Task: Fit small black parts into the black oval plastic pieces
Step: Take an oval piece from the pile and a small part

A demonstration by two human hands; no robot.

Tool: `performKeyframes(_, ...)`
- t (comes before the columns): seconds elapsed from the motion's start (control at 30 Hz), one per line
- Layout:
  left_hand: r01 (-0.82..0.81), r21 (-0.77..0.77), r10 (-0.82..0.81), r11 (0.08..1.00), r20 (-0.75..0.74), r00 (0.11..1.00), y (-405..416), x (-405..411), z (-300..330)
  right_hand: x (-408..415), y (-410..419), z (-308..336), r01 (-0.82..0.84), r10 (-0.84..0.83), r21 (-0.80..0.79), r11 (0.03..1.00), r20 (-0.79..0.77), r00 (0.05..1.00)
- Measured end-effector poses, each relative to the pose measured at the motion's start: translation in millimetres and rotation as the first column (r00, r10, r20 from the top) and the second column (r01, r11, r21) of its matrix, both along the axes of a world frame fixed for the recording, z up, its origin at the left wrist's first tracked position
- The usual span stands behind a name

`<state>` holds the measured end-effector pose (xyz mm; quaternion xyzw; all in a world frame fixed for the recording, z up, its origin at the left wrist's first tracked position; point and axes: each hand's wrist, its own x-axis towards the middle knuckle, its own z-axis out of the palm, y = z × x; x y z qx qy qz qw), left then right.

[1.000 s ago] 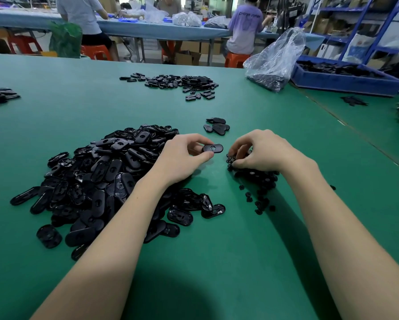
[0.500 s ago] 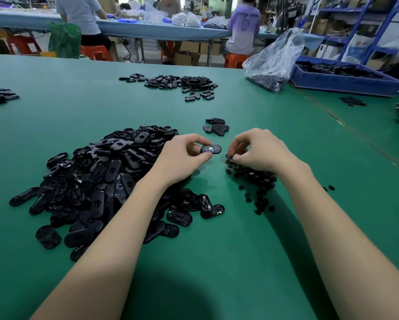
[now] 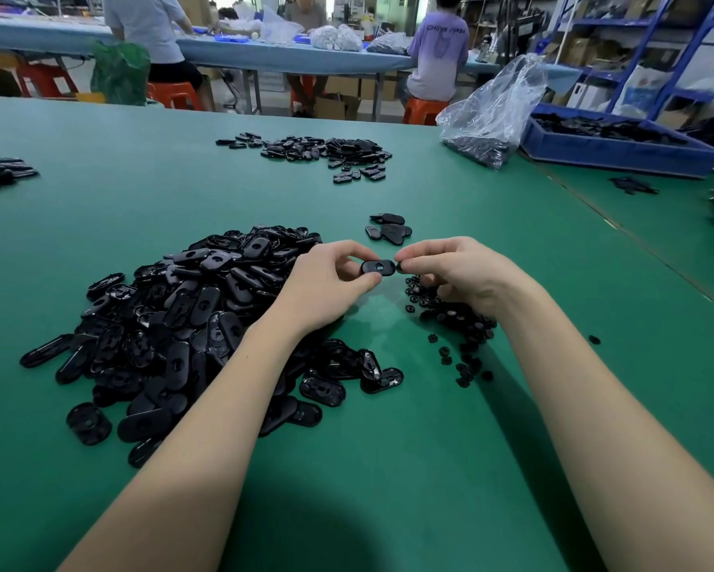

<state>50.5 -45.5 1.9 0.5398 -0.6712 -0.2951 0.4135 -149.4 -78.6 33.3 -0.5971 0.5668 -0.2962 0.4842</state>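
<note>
**A:** What are the fingers doing right now?

**B:** The left hand (image 3: 326,282) is pinching one oval piece (image 3: 378,267) between thumb and forefinger, holding it flat with its opening facing up, probably so the hole is presenting itself to the other hand. The right hand (image 3: 462,274) is curling its fingertips (image 3: 404,258) around a small black part (image 3: 400,266), which is touching the oval's end at 3 o'clock. The part is mostly hiding behind the fingers, so I cannot tell how it is turned.

**A:** So is it seated?

**B:** I am judging not yet; it is sitting at the edge, not over the hole. It looks as if the part is just arriving for insertion.

**A:** And what is lying around the hands?

**B:** Under the right hand, running toward 5 o'clock, the pile of small parts (image 3: 458,324) is lying within easy reach of the hand that is feeding. At 8 o'clock from the pinch, the big heap of oval pieces (image 3: 173,319) is sitting under the left forearm, handy for the holding hand. At 12 o'clock, just beyond the fingers, a few ovals (image 3: 390,229) are lying apart on the green table (image 3: 388,468), possibly the finished ones.

**A:** Anything further out?

**B:** A second scatter of ovals (image 3: 318,152) at 11 o'clock, a clear plastic bag (image 3: 491,113) and a blue tray (image 3: 619,148) at 1 o'clock.
</note>
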Motion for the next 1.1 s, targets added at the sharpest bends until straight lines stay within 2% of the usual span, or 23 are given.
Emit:
performKeyframes(0.1, 0.001, 0.008, -0.001, 1.0, 0.003, 1.0, -0.2, 0.2, -0.3, 1.5, 1.1, -0.5, -0.008, 0.008, -0.01, 1.0, 0.001, 1.0)
performKeyframes(0.37, 0.018, 0.018, -0.019, 1.0, 0.011, 1.0, 0.2, 0.2, 0.2, 11.3, 4.6, -1.2, -0.012, -0.006, -0.118, 0.993, -0.155, 0.988)
performKeyframes(0.53, 0.015, 0.017, -0.016, 1.0, 0.019, 1.0, 0.2, 0.5, 0.5, 14.8, 3.1, -3.4, 0.003, -0.03, -0.169, 0.986, -0.154, 0.988)
performKeyframes(1.1, 0.031, 0.008, -0.032, 0.999, 0.071, 0.997, -0.2, -1.2, -0.5, 16.2, 4.0, -7.6, 0.032, -0.058, -0.152, 0.988, -0.165, 0.985)
